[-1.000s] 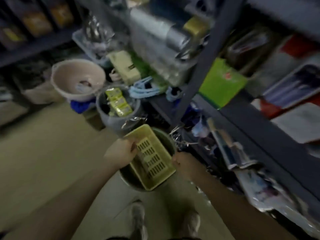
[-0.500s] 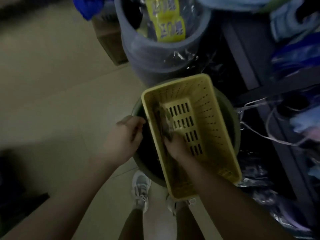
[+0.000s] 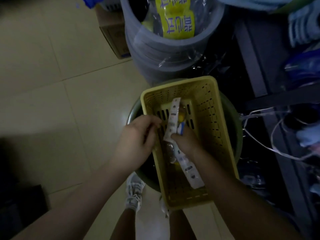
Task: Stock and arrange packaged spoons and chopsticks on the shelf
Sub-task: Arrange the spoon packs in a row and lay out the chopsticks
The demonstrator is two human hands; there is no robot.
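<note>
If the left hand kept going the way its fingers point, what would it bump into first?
Most likely the white packet that the right hand holds in the yellow basket. The left hand points right, over the basket's near rim. Depth is hard to judge, so it might pass above.

You look down at a dim floor [image 3: 52, 70] of pale square tiles with thin grout lines. A dark metal shelf frame [image 3: 256, 54] runs along your right. A cardboard box [image 3: 112, 38] sits on the tiles ahead, beside a grey bucket [image 3: 166, 54].
</note>
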